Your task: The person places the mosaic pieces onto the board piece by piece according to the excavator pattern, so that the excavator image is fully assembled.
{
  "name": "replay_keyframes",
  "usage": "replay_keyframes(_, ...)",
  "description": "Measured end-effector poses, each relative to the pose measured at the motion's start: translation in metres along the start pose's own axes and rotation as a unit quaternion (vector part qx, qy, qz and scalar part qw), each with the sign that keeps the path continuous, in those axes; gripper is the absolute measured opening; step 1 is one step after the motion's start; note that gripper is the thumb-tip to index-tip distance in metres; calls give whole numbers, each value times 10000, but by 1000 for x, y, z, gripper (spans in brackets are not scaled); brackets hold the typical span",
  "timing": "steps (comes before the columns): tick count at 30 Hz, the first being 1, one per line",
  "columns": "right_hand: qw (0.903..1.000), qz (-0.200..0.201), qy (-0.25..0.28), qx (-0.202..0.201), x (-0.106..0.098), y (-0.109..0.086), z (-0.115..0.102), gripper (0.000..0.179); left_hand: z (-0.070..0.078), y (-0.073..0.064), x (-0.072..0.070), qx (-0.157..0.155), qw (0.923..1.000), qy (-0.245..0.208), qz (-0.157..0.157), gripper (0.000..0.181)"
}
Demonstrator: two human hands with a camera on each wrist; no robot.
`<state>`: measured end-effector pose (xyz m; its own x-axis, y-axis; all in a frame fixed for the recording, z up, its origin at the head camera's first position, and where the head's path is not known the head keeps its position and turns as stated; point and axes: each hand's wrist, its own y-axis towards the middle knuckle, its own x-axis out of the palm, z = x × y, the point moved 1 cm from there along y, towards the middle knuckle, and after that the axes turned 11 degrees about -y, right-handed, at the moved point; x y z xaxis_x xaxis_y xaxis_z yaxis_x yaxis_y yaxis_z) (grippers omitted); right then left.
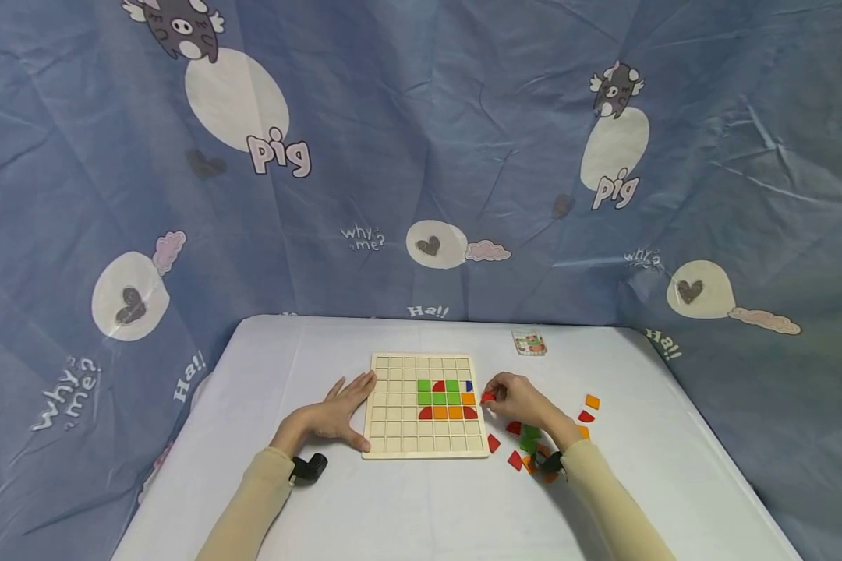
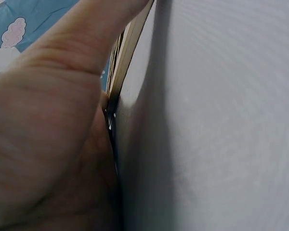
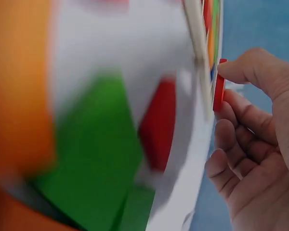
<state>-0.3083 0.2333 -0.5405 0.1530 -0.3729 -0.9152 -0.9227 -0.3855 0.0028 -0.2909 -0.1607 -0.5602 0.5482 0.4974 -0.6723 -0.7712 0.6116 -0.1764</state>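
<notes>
A pale wooden grid board [image 1: 395, 431] lies on the white table, with green, red, orange and blue-white tiles set in its right-hand squares. My left hand [image 1: 331, 417] is spread along the board's left edge, fingertips and thumb touching the frame. In the left wrist view, the thumb side of that hand [image 2: 43, 115] fills much of the picture beside the board's edge. My right hand [image 1: 522, 401] is just off the board's right edge. Between its thumb and index finger it pinches a red tile [image 3: 219, 89]; the other fingers are loosely curled.
Loose red tiles [image 1: 515, 460], green tiles [image 1: 529, 438] and orange tiles [image 1: 592, 402] lie around and under my right forearm, partly hidden by it. A small picture card [image 1: 529, 343] lies at the back right. A blue printed cloth [image 1: 365, 195] hangs behind the table.
</notes>
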Motion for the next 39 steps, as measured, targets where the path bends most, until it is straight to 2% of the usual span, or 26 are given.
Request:
replay_keyframes(5,9984,-137,-55,-542,4,-18,-22,18,0,0,0,31,10000,29,0,134)
replay_keyframes(10,9950,-306,-291,-902,13,-28,-33,18,-1,0,0,85,10000,30,26,135)
replay_keyframes(17,9928,-402,-448,-1035,16,-30,-37,18,-2,0,1,79,10000,-5,7,135)
replay_keyframes(23,9934,-398,-264,-1048,13,-29,-38,17,-4,1,1,66,10000,-11,27,135)
replay_keyframes(33,9920,-262,-335,-1185,13,-30,-35,16,-3,2,2,-10,10000,-25,12,135)
replay_keyframes(39,9949,-184,-219,-964,15,-31,-36,15,-2,2,1,13,10000,-14,29,135)
